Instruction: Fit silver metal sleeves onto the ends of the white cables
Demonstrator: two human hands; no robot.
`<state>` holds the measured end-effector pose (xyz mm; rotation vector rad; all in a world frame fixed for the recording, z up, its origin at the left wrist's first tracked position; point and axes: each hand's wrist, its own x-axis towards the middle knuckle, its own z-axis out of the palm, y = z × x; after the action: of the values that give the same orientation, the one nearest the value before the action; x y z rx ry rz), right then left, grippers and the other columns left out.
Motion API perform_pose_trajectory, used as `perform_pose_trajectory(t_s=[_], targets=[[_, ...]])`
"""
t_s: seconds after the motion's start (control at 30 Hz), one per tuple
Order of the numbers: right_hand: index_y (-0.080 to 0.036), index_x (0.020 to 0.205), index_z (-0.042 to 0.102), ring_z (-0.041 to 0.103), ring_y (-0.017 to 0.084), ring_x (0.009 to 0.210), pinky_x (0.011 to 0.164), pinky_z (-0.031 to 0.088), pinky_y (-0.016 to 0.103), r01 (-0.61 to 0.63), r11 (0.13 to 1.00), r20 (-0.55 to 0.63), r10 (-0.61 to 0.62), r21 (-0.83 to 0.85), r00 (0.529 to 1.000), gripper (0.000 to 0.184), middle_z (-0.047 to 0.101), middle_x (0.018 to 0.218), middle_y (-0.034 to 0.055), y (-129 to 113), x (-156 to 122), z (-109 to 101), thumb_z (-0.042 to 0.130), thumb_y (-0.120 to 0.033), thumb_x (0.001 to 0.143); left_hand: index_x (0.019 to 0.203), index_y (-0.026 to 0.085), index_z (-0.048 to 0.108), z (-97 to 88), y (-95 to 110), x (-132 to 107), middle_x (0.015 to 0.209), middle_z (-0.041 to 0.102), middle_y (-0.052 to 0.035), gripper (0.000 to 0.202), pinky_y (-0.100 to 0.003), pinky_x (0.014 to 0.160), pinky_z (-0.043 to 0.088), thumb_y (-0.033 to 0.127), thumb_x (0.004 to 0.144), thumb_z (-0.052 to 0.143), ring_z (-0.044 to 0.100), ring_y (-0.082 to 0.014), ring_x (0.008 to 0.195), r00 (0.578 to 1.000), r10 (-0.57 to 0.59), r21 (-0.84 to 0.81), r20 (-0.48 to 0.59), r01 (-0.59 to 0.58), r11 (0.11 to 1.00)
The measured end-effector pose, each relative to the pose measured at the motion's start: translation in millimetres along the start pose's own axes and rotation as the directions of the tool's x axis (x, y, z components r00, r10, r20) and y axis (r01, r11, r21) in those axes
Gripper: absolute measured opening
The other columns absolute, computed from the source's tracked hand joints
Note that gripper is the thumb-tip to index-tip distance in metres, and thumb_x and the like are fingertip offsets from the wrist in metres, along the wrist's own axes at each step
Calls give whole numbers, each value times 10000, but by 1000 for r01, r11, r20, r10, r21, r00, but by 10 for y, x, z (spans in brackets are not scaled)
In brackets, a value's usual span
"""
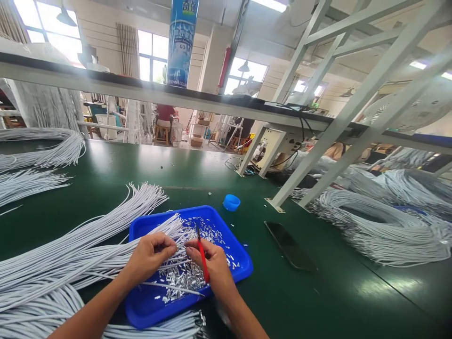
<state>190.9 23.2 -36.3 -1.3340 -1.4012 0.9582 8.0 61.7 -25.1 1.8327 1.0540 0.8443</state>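
Note:
My left hand [150, 256] is closed in a pinch over the blue tray [243, 263], in front of a bundle of white cables [106, 230]. What lies between its fingertips is too small to make out. My right hand [210, 263], just to its right, holds a slim red-handled tool [203, 261] with a dark tip, which points up and away. Its thumb and forefinger are close together near the left fingertips. Small shiny metal sleeves [187, 278] lie scattered and heaped in the tray. The cable ends reach over the tray's left side.
A blue cap [231, 202] and a dark phone [289, 245] lie on the green table [254, 301]. Coiled cables [381, 226] are at the right, more cables [42, 150] at the left. Metal shelf legs [318, 160] stand at the back; a spray can [181, 47] is on the shelf.

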Motion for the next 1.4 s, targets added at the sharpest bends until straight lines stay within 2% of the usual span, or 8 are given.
perform_pose_trajectory(t_s=[0.1,0.3,0.47,0.6,0.7,0.87,1.23,1.4], targets=[[-139,805,684,500,145,609,556,380,243,23,997,31,-26,70,999,287,588,672,22,34,-4,123,610,-406,730,683,140,663,-1,32,-13,639,619,-15,193,-234,585,371,293,755,568,504,-143,620,999,27,64,25,-28,998],[-189,557,571,465,167,651,653,365,295,257,951,-123,-279,-172,952,202,526,593,22,40,-97,236,598,-313,714,590,148,628,48,89,-52,549,584,8,182,-230,518,348,236,724,544,484,-130,538,999,-50,168,-12,51,985],[-212,546,414,358,119,481,471,335,247,71,962,-168,-27,264,985,315,359,500,-36,-24,25,62,495,-439,748,623,161,636,10,61,-50,598,576,1,136,-245,587,390,214,728,568,519,-142,612,991,126,202,43,-132,970],[-202,528,385,317,85,451,452,294,222,29,785,-205,126,619,971,343,338,495,-63,-1,122,-240,593,-417,697,688,177,679,-115,104,-24,691,626,-21,58,-260,663,433,214,709,640,561,-153,688,943,184,116,277,-222,968],[-179,523,477,326,77,450,459,278,222,-25,889,-201,131,457,971,317,399,478,-60,69,101,-336,672,-391,655,760,175,710,-178,136,9,763,653,-46,161,-255,669,452,295,769,603,583,-157,712,927,137,71,348,-172,983],[-183,775,659,453,111,556,532,345,222,-5,987,-94,20,158,995,206,536,603,-37,141,64,-337,690,-352,662,763,167,711,-93,145,121,756,660,-50,278,-247,630,439,337,828,502,573,-150,664,988,107,307,113,-137,942],[-199,812,692,560,150,635,563,384,230,67,984,-54,-77,-167,996,212,640,697,-4,124,56,-348,632,-386,734,1036,233,652,202,339,298,879,706,-106,364,-327,640,416,396,718,586,626,-304,826,987,-90,843,131,-63,534],[-162,759,686,492,131,580,525,349,219,10,992,-46,-16,-124,999,288,587,620,-10,129,57,-346,642,-442,709,797,200,665,163,303,309,677,652,-34,160,-280,614,369,270,683,576,590,-230,701,977,-155,788,145,-20,615]])
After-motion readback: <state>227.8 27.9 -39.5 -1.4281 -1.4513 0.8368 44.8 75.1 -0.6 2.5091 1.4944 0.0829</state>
